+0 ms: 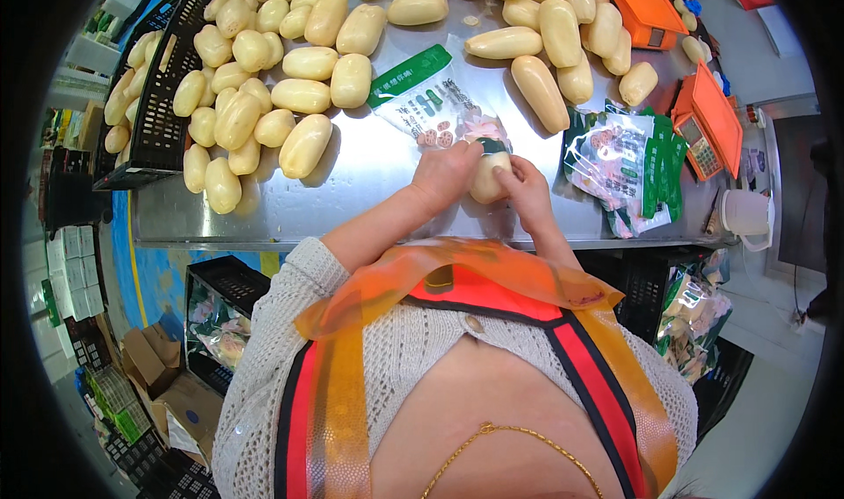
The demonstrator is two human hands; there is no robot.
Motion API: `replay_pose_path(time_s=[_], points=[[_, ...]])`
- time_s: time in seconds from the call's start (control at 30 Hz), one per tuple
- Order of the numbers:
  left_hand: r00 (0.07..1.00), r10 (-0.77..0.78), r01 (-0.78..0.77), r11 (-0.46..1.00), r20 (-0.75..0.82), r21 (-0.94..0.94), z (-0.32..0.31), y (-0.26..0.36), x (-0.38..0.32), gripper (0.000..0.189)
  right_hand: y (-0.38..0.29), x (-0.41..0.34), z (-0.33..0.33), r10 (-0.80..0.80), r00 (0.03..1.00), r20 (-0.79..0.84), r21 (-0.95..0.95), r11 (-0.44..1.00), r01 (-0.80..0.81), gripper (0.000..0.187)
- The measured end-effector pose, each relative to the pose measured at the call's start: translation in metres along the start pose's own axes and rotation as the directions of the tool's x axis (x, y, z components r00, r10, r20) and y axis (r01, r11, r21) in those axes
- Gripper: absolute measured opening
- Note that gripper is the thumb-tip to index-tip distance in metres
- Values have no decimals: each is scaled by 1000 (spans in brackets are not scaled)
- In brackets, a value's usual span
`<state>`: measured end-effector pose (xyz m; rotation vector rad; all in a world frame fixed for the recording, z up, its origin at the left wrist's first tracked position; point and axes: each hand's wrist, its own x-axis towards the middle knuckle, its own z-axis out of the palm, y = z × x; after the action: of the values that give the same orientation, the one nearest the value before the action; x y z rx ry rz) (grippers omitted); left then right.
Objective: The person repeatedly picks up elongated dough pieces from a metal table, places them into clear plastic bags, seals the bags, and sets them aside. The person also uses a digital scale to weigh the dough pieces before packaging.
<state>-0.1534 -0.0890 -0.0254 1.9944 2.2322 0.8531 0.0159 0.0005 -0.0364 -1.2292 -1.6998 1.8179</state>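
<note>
A printed plastic bag (412, 108) with a green band lies on the steel table in front of me, its near end at my hands. My left hand (448, 174) pinches that near edge, which has a dark green strip. My right hand (529, 190) grips a peeled lotus root segment (486, 181) from the side. The root's far end meets the bag's edge and is partly covered by it; how far it reaches inside is hidden. Right of my hands lies a pile of similar bags (616, 159).
Loose lotus root segments (306, 144) crowd the left and far side of the steel table (369, 202). A black crate (165, 97) holds more at left. Two orange scales (715, 120) stand at right, near a white plastic container (745, 212). Filled bags (692, 321) sit below the table.
</note>
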Motion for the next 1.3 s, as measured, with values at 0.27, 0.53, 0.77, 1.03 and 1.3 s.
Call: replay_pose_path(time_s=[0.27,0.53,0.77,1.03,1.3], points=[[994,24,-15,996,103,-85,-1,12,13,11,15,-5,29,33,999,-23,521,853,-16,39],[982,-118,149,963,144,-223,15,12,11,10,11,0,21,-253,966,45,-331,909,253,54],[984,-52,94,963,169,-251,-1,13,19,11,37,53,27,87,984,154,312,941,-132,45],[993,70,-48,974,94,-222,8,16,25,4,6,95,55,53,974,218,759,619,-203,30],[994,65,-44,974,88,-224,-15,25,29,5,-18,128,75,-19,988,152,591,803,-76,26]])
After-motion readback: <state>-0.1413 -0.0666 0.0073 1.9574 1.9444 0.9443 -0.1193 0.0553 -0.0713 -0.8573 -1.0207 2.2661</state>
